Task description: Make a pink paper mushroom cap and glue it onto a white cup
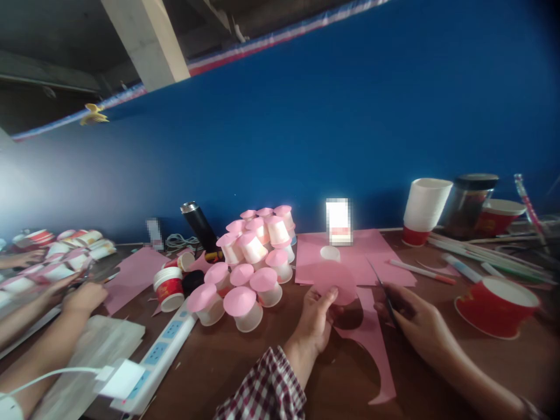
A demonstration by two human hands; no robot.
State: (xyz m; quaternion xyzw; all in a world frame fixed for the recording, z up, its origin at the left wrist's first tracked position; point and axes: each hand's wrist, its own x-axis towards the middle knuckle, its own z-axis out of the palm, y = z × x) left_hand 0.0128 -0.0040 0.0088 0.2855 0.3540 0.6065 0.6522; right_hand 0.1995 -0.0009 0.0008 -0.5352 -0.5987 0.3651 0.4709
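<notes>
Evidently, paper cutting is the step in hand at the table [332, 388].
From the head view, the left hand [317, 315] pinches a pink paper disc [335, 281] near the cone-topped cups [240, 300]; the right hand [415, 319] grips scissors [387, 298] beside it, a curved offcut [377, 350] between. The round looks nearly finished; the next move probably calls for steadying the disc while the blades slit its edge.

Cut paper [336, 282], clustered cups [241, 275] and bare concrete [144, 44] suggest a workshop.

The left sleeve [271, 388] is checked maroon and white; a blurred band [528, 406] edges the right forearm [468, 364].
</notes>
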